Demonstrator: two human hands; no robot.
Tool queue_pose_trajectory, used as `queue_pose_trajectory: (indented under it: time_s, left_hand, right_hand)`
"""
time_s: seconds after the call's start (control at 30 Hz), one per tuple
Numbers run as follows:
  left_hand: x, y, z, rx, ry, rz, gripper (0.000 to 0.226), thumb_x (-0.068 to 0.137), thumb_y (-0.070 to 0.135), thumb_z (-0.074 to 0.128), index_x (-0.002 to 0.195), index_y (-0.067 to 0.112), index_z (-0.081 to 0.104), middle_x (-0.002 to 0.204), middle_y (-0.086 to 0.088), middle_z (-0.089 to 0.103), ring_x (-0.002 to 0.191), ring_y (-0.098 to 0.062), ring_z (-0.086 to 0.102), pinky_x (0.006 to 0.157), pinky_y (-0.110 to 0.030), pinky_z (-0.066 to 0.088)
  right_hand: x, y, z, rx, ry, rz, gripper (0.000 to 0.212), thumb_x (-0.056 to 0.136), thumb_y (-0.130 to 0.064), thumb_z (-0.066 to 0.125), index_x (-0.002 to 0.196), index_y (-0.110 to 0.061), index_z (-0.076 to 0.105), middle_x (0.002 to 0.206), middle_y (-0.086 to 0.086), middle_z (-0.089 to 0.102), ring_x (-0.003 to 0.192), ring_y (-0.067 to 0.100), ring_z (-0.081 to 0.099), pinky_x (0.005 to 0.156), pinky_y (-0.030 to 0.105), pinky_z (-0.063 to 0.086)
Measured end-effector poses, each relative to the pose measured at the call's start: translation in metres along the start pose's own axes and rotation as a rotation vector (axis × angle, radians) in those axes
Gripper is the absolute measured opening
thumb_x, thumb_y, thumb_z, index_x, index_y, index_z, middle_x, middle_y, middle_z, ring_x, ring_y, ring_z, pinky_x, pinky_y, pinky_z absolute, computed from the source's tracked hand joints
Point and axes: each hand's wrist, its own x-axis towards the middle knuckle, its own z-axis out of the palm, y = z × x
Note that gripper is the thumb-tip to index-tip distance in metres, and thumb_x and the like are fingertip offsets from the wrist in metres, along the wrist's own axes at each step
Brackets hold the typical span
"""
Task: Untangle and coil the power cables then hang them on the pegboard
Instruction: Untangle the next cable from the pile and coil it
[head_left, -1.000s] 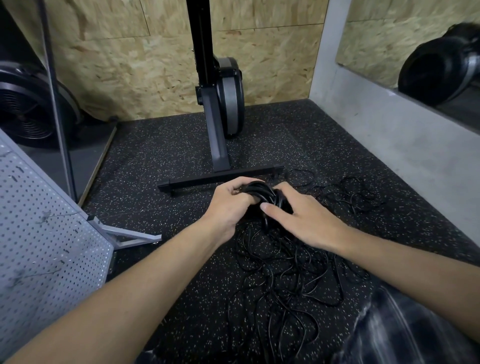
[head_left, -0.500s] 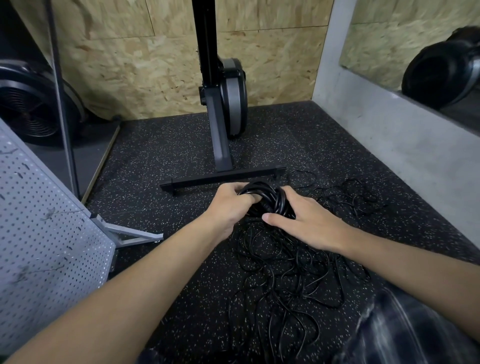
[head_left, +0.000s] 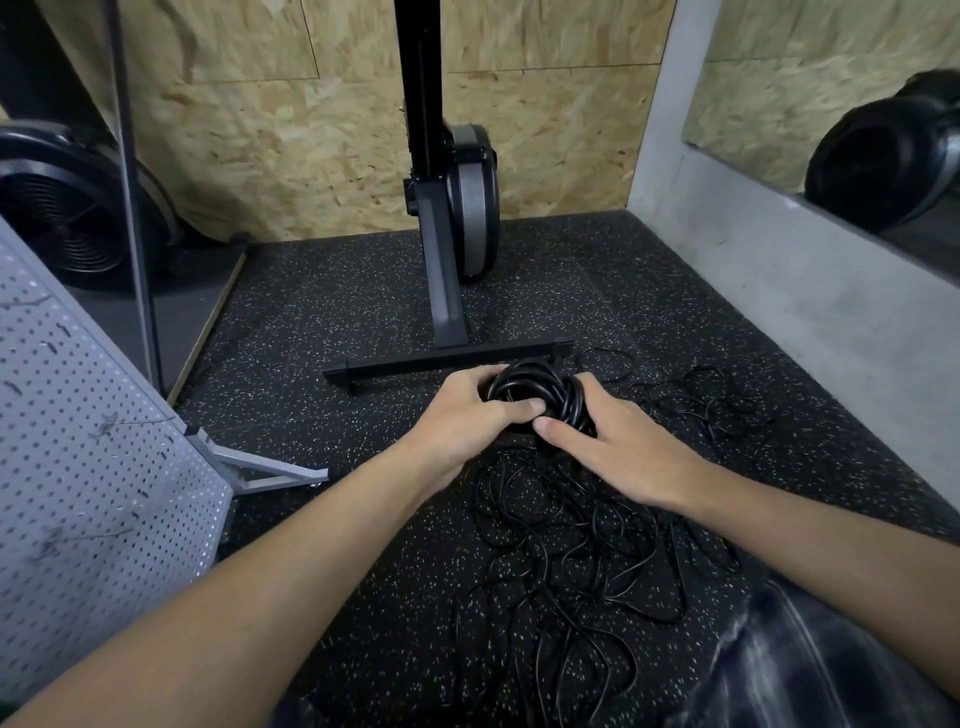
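Gripping a tight coil of black power cable in both hands, just on the near side of the crossbar foot of a black upright machine. Left hand on the coil's left side, fingers curled over the edge facing the crossbar foot, thumb laid across the near edge. Right hand on the coil's right side, fingers wrapped round the loops, thumb stretched along the near edge and almost meeting the left thumb. Coil held low over the floor; cannot tell whether touching it.

Loose tangle of thin black cable spread over the speckled rubber floor, nearer than the crossbar foot, trailing from under the coil back toward the wearer. Smaller snarl of cable lying right of the crossbar foot's right end, close to the grey wall base.

Grey pegboard well to the left of the crossbar foot, leaning back on a grey metal leg, with a few small hooks on its face. Chipboard wall beyond the crossbar foot. Round black fan housing far to its left, behind the pegboard. Mirror high to its right. Dark plaid cloth nearest the wearer, right of the tangle.
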Motion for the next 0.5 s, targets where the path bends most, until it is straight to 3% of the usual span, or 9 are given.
queue_pose_trajectory:
  time_s: [0.17,0.37,0.5]
  left_hand:
    - [-0.001,0.001,0.003,0.057,0.099,0.030,0.030,0.088,0.004,0.077,0.112,0.022,0.076,0.107,0.005,0.079,0.106,-0.011,0.071,0.096,-0.027,0.052]
    - [-0.002,-0.002,0.012,0.204,0.281,0.106,0.020,0.086,0.011,0.068,0.093,0.029,0.066,0.093,0.009,0.073,0.092,-0.012,0.067,0.079,-0.028,0.053]
    - [-0.005,-0.003,0.010,0.356,0.191,0.130,0.020,0.093,0.014,0.065,0.107,0.028,0.062,0.100,0.014,0.071,0.096,-0.006,0.065,0.080,-0.023,0.051]
  right_hand:
    - [-0.001,-0.001,0.001,-0.016,0.016,-0.004,0.041,0.099,-0.063,0.052,0.126,-0.033,0.045,0.098,-0.014,0.062,0.072,-0.008,0.058,0.060,0.013,0.040]
    - [-0.001,-0.003,0.008,-0.060,0.105,-0.021,0.035,0.097,-0.064,0.054,0.112,-0.033,0.048,0.092,-0.010,0.065,0.077,0.006,0.063,0.072,0.033,0.053]
    - [0.000,0.000,0.003,-0.056,0.036,-0.010,0.032,0.098,-0.061,0.055,0.113,-0.034,0.048,0.083,-0.007,0.066,0.061,0.001,0.060,0.054,0.019,0.043]
